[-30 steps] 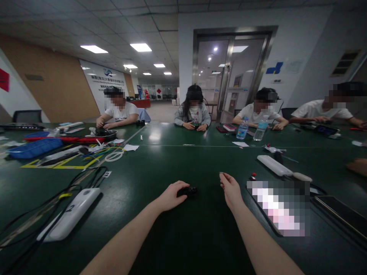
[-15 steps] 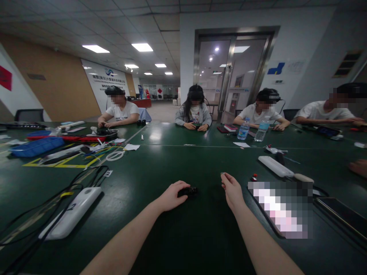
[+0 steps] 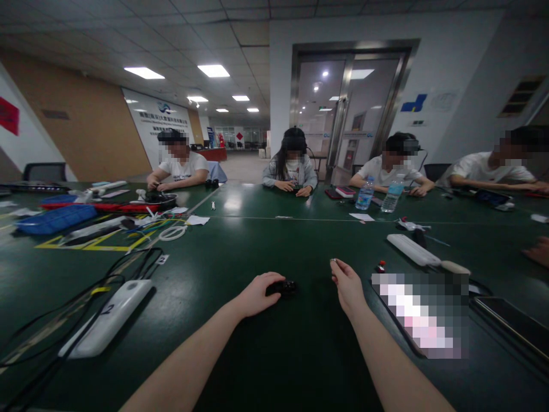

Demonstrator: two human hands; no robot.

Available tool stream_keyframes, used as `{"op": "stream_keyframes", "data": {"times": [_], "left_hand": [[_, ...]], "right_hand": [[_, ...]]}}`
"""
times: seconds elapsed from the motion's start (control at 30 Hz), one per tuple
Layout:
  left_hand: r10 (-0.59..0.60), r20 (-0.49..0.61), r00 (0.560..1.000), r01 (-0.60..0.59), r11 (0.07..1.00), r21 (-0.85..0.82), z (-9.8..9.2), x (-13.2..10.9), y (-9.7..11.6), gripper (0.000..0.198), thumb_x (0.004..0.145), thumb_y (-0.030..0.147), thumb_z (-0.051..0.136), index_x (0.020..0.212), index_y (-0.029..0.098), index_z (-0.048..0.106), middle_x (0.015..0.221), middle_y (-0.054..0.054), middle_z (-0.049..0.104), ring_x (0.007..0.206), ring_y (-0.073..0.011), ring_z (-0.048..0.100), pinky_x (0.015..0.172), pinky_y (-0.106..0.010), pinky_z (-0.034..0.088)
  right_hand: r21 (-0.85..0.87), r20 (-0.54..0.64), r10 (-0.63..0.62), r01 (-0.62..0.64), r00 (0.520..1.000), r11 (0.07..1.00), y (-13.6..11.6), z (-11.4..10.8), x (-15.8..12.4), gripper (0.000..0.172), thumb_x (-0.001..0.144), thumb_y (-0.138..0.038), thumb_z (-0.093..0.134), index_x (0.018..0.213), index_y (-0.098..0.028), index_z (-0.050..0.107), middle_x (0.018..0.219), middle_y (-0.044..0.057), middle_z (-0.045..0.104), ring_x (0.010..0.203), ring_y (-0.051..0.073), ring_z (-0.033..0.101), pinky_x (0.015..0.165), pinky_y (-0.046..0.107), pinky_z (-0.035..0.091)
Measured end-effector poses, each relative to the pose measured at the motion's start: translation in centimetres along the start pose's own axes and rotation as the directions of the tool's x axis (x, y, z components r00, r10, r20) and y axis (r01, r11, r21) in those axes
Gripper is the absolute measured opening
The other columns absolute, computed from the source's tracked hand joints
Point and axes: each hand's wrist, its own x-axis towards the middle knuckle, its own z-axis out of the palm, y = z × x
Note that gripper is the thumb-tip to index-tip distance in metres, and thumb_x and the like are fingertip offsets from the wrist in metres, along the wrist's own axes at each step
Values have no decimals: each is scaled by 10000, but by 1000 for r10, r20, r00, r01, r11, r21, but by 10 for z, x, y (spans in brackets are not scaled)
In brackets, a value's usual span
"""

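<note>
My left hand (image 3: 259, 294) is closed around a small black object (image 3: 289, 287), whose far end sticks out to the right past the fingers; its kind is not clear. It rests on or just over the dark green tabletop (image 3: 240, 246). To the right, my right hand (image 3: 346, 281) is closed in a pinch, thumb against forefinger. A tiny pale bit shows at its fingertips, too small to name. A gap of bare tabletop lies between the two hands. Right of my right hand lies a phone-like device with a blurred bright screen (image 3: 416, 315).
At left lie a white power strip (image 3: 107, 320) with black cables, a blue tray (image 3: 60, 218) and a coiled white cable (image 3: 172, 233). Another white strip (image 3: 412, 250), a dark phone (image 3: 512, 326) and two water bottles (image 3: 391, 194) stand or lie right. Several people sit across the table.
Both my hands stay as they were. The view has shifted very slightly. Across the table, the person in the middle has moved their hands a little.
</note>
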Motion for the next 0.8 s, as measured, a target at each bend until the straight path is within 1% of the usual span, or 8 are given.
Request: {"op": "stream_keyframes", "data": {"times": [0.17,0.27,0.33,0.4,0.47,0.57,0.7,0.8], "left_hand": [[9,-6,1000,-9,1000,-18,1,0,-2,415,807,246,539,1221,247,522,1303,-27,493,1183,-193,455,1039,-374,330],[-5,-5,1000,5,1000,-27,1,0,-2,415,810,248,536,1225,249,522,1294,-28,503,1177,-193,462,1028,-374,345],[-16,-1,1000,16,999,-29,1,0,-3,414,814,258,532,1228,254,517,1283,-27,513,1168,-193,470,1019,-379,356],[-17,-6,1000,16,999,-29,2,0,-4,429,810,267,538,1238,251,506,1278,-33,517,1168,-200,470,1021,-391,352],[-15,-27,1000,14,999,-37,4,1,-6,453,793,255,555,1243,244,497,1271,-43,522,1172,-205,467,1026,-396,346],[12,-57,998,-16,997,-72,5,2,-8,464,760,203,578,1217,233,502,1236,-52,545,1151,-198,485,1017,-382,361],[52,-87,995,-63,990,-128,8,4,-10,448,741,171,590,1177,225,502,1184,-52,571,1114,-183,517,1003,-369,383],[65,-112,991,-82,985,-152,12,6,-14,438,736,169,597,1160,218,496,1170,-59,575,1109,-182,522,1006,-374,383]], "right_hand": [[-57,26,1,1,1000,998,-5,-2,-3,461,631,-452,682,1025,-223,611,1107,54,622,981,222,583,678,278,495],[-104,37,-6,10,999,995,-8,-3,-5,473,668,-457,649,1068,-213,589,1125,64,613,1013,232,574,721,298,497],[-180,75,-41,54,996,982,-11,-2,-10,455,704,-445,618,1090,-208,575,1122,63,612,1024,228,568,767,314,489],[-287,175,-103,151,979,946,-14,2,-19,412,735,-417,592,1093,-214,573,1100,55,619,1013,217,569,812,331,476],[-378,325,-159,282,932,882,-17,10,-33,369,759,-386,570,1091,-224,580,1063,48,631,982,210,576,829,350,466],[-458,528,-195,470,827,755,-19,25,-54,310,769,-339,566,1059,-235,605,1058,34,626,993,200,559,876,368,433],[-497,688,-134,598,713,629,-18,35,-68,250,768,-288,580,1010,-261,638,1047,19,620,999,194,542,879,367,416],[-477,749,-140,674,647,564,-19,35,-69,214,775,-274,584,980,-263,644,1008,11,639,1000,196,531,882,366,397]]}}
